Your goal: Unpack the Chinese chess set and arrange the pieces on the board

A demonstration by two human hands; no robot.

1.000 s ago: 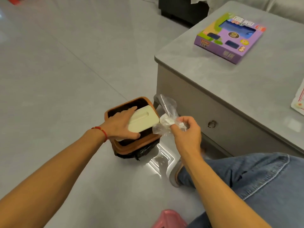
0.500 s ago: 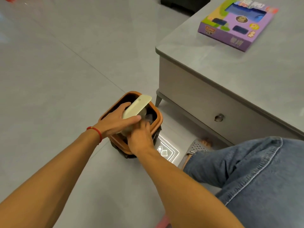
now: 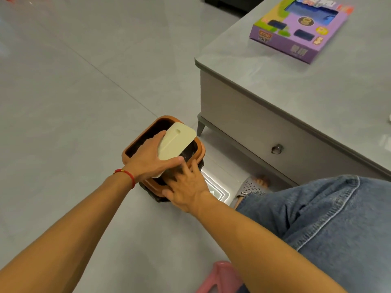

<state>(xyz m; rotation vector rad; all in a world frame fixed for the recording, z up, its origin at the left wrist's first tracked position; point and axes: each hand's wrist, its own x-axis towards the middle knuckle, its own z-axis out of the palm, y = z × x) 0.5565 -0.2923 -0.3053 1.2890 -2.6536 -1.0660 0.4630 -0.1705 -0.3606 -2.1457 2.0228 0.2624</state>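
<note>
A small orange waste bin (image 3: 202,152) with a black liner stands on the floor beside the table. My left hand (image 3: 148,159) grips its cream swing lid (image 3: 177,140) and holds it tilted up. My right hand (image 3: 186,187) lies on the bin's near rim with its fingers spread and reaching under the lid; no wrapper shows in it. The purple chess set box (image 3: 300,30) lies flat on the grey table (image 3: 296,85) at the upper right. No board or pieces are in view.
The table's drawer front with a round metal knob (image 3: 277,149) faces me. My knee in jeans (image 3: 317,218) and a slippered foot (image 3: 251,187) are to the right of the bin. A pink stool (image 3: 220,278) is at the bottom edge.
A second ago my right hand pinched a crumpled clear plastic wrapper beside the bin. It went into the bin under the lid, and now the hand shows no wrapper. The left hand kept the lid tilted.
</note>
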